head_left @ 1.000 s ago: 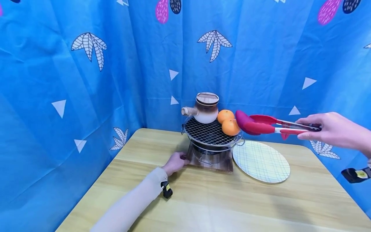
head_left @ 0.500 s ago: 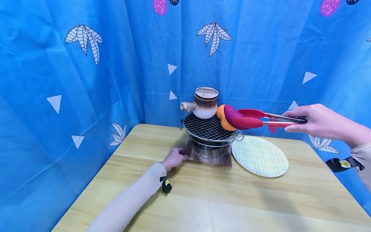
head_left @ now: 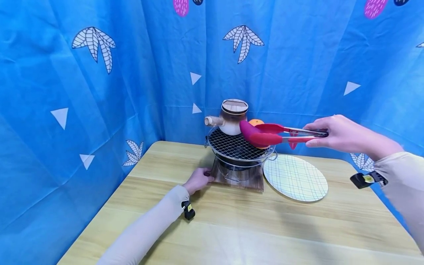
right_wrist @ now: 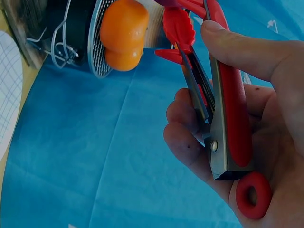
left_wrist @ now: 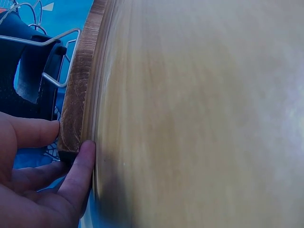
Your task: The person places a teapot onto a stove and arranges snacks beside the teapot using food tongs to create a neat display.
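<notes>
My left hand (head_left: 197,180) pinches the near left corner of the dark wooden base (head_left: 243,181) under a round tabletop grill (head_left: 228,148); its thumb (left_wrist: 40,132) lies on one face, a finger (left_wrist: 81,173) on the opposite one. In my right hand (head_left: 346,135) are red-tipped metal tongs (head_left: 266,139), held by the handles. Between their tips is a smooth, elongated purple item (head_left: 246,128), above the grill mesh and overlapping the pot in the head view. Two oranges (right_wrist: 124,28) sit on the mesh, partly hidden behind the tongs in the head view.
A side-handled clay pot (head_left: 232,121) with a wooden lid stands at the back of the mesh. A checked oval plate (head_left: 294,178) lies right of the grill on the wooden table (head_left: 238,224). A blue curtain (head_left: 291,55) hangs close behind.
My right hand has carried the tongs and purple item leftward, from right of the oranges to over the mesh. The left hand keeps its hold on the base; the head view tilted slightly.
</notes>
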A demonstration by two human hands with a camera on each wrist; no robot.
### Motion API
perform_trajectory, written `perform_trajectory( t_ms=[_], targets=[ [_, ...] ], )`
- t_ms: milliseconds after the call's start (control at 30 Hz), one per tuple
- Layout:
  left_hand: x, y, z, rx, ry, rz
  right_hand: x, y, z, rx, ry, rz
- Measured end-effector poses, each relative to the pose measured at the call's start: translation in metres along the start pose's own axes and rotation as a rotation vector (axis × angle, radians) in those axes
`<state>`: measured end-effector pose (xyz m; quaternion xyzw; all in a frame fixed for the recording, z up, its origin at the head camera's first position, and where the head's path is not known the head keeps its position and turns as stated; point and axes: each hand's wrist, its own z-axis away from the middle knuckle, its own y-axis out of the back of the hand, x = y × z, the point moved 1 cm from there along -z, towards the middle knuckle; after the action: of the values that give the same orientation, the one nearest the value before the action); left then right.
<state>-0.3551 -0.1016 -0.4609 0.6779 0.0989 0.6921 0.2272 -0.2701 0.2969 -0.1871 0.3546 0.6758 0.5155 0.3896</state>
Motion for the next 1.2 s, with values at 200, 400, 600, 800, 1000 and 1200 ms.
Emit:
perform_trajectory(
  t_ms=[200,400,600,800,1000,1200],
  targets=[
    [-0.001,0.0,0.001,0.005,-0.006,-0.006,-0.009,-0.005,-0.01,-0.007,0.019,-0.009],
    [-0.001,0.001,0.001,0.011,-0.022,-0.043,-0.018,-0.012,-0.021,-0.013,0.064,-0.011],
    [-0.001,0.001,0.0,0.018,-0.026,-0.062,-0.026,-0.017,-0.031,-0.027,0.094,-0.011],
    [-0.002,0.0,0.0,0.016,-0.027,-0.054,-0.031,-0.021,-0.039,-0.055,0.092,-0.012],
    [-0.003,-0.001,0.0,0.012,-0.015,-0.045,-0.035,-0.024,-0.044,-0.058,0.093,-0.007],
    [0.0,-0.001,0.002,0.015,-0.016,-0.025,-0.039,-0.026,-0.048,-0.08,0.11,0.007]
  ],
)
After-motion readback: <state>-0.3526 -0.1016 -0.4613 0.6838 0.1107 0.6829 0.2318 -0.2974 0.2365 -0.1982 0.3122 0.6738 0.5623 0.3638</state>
